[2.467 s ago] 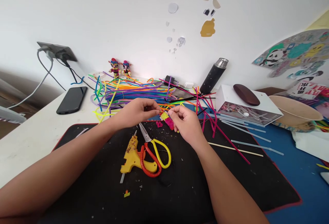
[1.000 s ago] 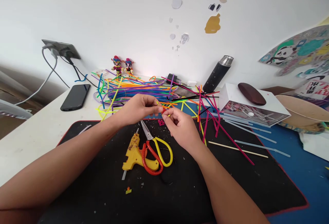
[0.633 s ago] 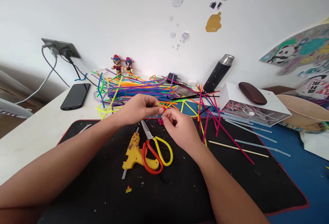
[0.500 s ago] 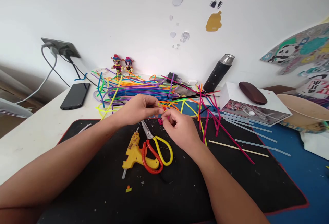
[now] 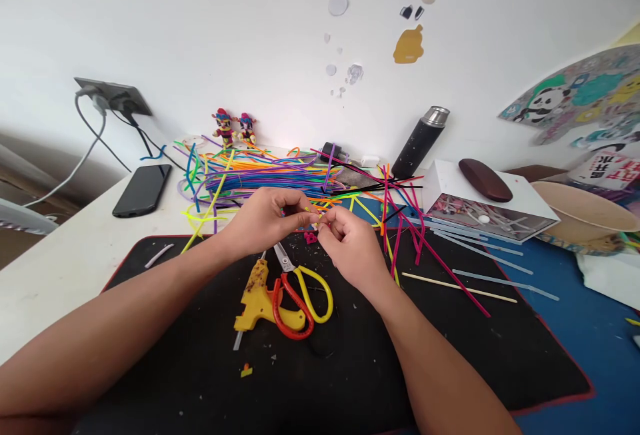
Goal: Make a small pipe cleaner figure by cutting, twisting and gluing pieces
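Note:
My left hand [image 5: 265,218] and my right hand [image 5: 350,246] meet above the far part of a black mat [image 5: 200,355]. Both pinch a small yellow and pink pipe-cleaner piece [image 5: 315,219] between their fingertips; most of it is hidden by the fingers. A small pink scrap [image 5: 310,238] lies on the mat just under the hands. A yellow glue gun [image 5: 256,298] and scissors with a red and a yellow handle [image 5: 300,295] lie on the mat close in front of the hands.
A heap of coloured pipe cleaners [image 5: 260,178] lies behind the hands. A phone [image 5: 141,190] is at the left, a black flask [image 5: 420,142] and a white box [image 5: 480,202] at the right. Pink stems, clear glue sticks [image 5: 493,265] and a wooden skewer [image 5: 457,287] lie right of the mat.
The pink and yellow piece showed in my right hand earlier; now the fingers of both hands have closed in over it and the hands sit closer together. The view shifted slightly.

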The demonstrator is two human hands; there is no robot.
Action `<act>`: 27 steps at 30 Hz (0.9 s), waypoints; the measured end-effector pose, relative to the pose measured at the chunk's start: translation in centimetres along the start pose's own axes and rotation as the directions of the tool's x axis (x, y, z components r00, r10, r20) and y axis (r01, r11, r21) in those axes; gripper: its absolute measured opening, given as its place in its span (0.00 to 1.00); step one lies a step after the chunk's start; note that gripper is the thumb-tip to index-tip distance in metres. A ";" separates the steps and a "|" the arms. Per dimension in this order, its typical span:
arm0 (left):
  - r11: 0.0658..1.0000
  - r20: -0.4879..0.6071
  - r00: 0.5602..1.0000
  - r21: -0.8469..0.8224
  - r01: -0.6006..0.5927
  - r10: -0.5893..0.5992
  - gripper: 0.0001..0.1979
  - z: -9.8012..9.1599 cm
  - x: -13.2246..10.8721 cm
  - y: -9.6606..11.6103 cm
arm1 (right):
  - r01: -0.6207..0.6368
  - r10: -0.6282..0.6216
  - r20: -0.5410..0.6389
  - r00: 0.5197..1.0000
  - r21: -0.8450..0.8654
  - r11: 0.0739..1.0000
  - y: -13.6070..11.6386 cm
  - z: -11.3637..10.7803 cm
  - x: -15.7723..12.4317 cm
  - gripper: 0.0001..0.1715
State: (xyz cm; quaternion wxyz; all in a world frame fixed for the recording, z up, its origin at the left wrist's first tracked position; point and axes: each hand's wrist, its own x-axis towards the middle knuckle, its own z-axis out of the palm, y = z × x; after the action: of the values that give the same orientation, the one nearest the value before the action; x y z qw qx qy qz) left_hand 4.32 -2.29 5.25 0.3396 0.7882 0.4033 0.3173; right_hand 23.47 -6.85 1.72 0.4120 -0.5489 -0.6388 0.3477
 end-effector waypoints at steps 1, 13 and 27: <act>1.000 -0.019 1.000 0.007 -0.018 0.018 0.15 0.1 -0.1 0.1 | -0.021 0.020 0.011 1.000 0.051 0.998 0.0 0.0 0.0 0.07; 0.979 -0.151 0.987 -0.205 0.021 -0.053 0.16 -1.4 -0.5 1.7 | -0.166 0.145 0.084 0.986 0.390 0.906 0.6 0.0 0.7 0.12; 0.763 -0.004 0.969 -0.617 0.193 -0.247 0.17 0.9 0.3 -0.5 | -0.138 0.080 0.142 0.987 0.470 0.872 0.4 0.4 0.5 0.21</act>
State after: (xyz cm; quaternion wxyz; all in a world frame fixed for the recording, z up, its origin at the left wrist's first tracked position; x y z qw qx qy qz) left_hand 4.95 -2.08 4.41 0.5937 0.5687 0.3825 0.4216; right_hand 23.26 -6.33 1.27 0.4758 -0.4438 -0.5245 0.5491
